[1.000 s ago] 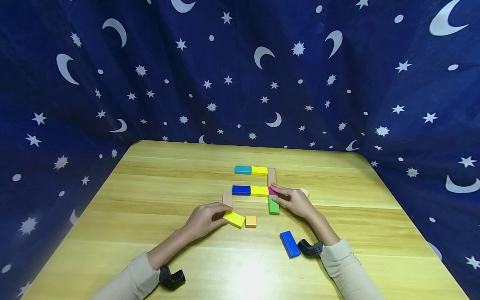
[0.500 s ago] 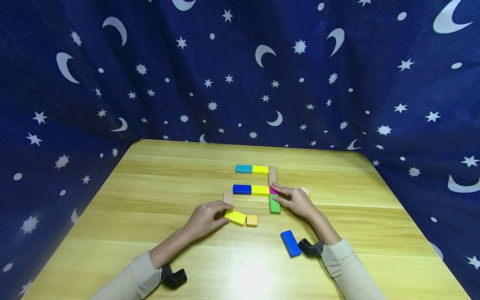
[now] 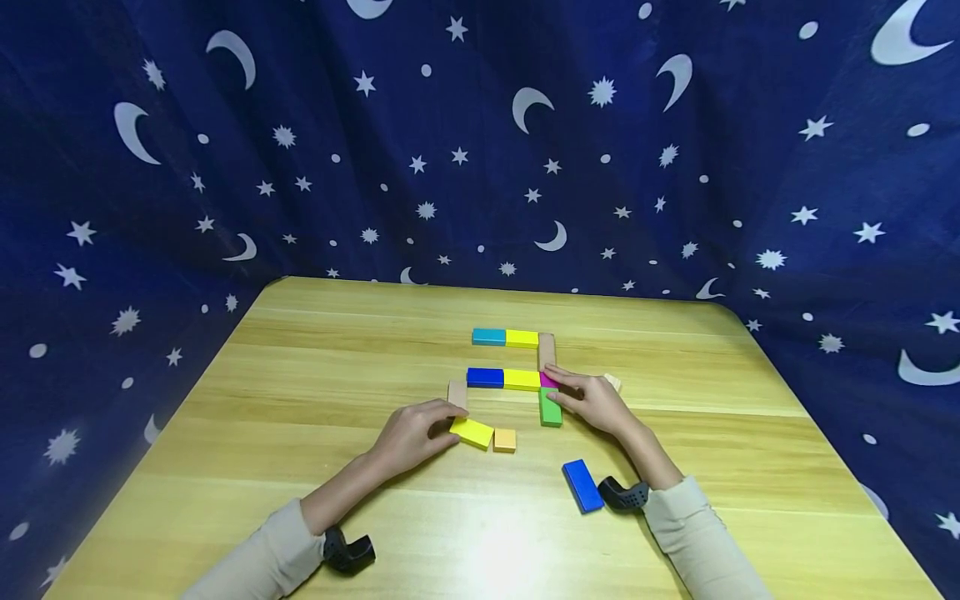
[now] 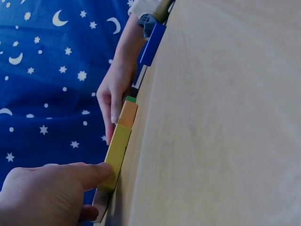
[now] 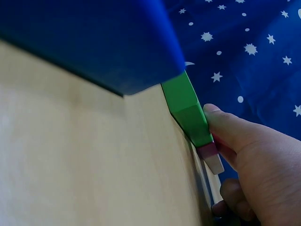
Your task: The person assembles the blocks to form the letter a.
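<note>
Between its thumb and fingers, my left hand point(image 3: 408, 437) pinches the left end of a yellow block point(image 3: 474, 433), which lies slanted on the table. An orange square block point(image 3: 505, 441) lies at its right end; a plain wood block point(image 3: 457, 396) is just behind the left fingertips. My right hand point(image 3: 596, 402) has its fingers extended at a magenta block point(image 3: 548, 380), while its thumb touches a green block point(image 3: 551, 407). In the right wrist view the thumb lies along the green block point(image 5: 188, 110), with the magenta block point(image 5: 207, 149) beyond it.
A dark blue block point(image 3: 485, 378) and a second yellow block point(image 3: 521, 380) run left from the magenta one. Farther back are a light blue block point(image 3: 489, 337), a third yellow block point(image 3: 522, 339) and an upright-running wood block point(image 3: 547, 352). A loose blue block point(image 3: 582, 486) lies by the right wrist.
</note>
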Available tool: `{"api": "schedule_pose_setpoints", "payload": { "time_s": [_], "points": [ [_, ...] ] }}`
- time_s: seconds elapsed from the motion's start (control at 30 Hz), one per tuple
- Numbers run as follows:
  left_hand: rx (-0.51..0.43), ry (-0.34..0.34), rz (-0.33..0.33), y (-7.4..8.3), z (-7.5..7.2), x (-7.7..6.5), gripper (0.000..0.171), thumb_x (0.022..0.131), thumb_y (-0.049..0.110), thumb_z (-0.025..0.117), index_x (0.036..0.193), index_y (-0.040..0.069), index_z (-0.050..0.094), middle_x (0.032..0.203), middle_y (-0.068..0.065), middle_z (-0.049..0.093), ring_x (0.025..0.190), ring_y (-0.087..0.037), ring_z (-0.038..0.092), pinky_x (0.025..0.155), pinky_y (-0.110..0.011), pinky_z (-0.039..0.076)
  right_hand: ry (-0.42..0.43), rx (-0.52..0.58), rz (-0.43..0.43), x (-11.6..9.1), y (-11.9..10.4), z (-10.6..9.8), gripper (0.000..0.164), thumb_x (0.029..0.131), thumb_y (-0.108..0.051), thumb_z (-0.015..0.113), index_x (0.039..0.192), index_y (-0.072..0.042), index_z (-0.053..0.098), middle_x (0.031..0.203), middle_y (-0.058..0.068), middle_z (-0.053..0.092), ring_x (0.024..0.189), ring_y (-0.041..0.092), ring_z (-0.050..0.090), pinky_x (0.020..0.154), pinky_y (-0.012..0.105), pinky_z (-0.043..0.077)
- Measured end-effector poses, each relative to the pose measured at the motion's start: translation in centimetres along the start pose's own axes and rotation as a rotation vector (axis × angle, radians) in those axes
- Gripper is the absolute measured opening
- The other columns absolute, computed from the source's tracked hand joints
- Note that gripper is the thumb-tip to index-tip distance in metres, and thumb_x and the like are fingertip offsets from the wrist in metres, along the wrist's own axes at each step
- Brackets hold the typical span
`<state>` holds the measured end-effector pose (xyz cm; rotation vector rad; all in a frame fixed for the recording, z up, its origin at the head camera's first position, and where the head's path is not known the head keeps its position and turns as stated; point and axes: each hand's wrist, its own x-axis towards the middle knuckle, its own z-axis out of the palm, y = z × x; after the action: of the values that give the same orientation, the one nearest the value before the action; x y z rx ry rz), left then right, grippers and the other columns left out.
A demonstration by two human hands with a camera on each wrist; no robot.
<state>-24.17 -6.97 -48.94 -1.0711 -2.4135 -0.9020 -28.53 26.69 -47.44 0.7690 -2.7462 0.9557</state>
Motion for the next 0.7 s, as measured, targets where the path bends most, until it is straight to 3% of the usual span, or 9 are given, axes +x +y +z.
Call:
{"api": "schedule_pose_setpoints", "payload": {
  "time_s": [0.43, 0.6, 0.7],
  "points": [
    [-0.015, 0.016, 0.002, -0.08, 0.16, -0.02, 0.031, 0.077, 0.022, 0.076, 0.106, 0.019, 0.068, 0.102, 0.008, 0.066, 0.085, -0.005, 0.062, 0.068, -0.021, 0.051, -0.002, 0.0, -0.002, 0.0, 0.19, 0.04, 0.045, 0.087, -0.033, 0.064, 0.127, -0.013, 0.058, 0.132, 0.005, 0.05, 0.118, 0.027, 0.048, 0.094, 0.044, 0.042],
    [-0.008, 0.09, 0.01, -0.2, -0.03, 0.21, 0.028, 0.079, 0.022, 0.074, 0.105, 0.017, 0.068, 0.104, 0.005, 0.065, 0.086, -0.007, 0.059, 0.067, -0.022, 0.05, -0.003, -0.001, 0.001, 0.03, 0.12, 0.07, 0.044, 0.087, -0.031, 0.065, 0.127, -0.014, 0.058, 0.132, 0.005, 0.05, 0.118, 0.027, 0.048, 0.093, 0.044, 0.043],
    [0.004, 0.128, -0.016, -0.39, -0.22, 0.61, 0.031, 0.082, 0.022, 0.071, 0.111, 0.013, 0.067, 0.112, 0.001, 0.063, 0.096, -0.013, 0.058, 0.077, -0.03, 0.05, -0.003, -0.007, 0.005, 0.0, 0.12, -0.02, 0.044, 0.087, -0.031, 0.064, 0.127, -0.014, 0.058, 0.132, 0.005, 0.051, 0.117, 0.028, 0.048, 0.091, 0.044, 0.045]
  ]
}}
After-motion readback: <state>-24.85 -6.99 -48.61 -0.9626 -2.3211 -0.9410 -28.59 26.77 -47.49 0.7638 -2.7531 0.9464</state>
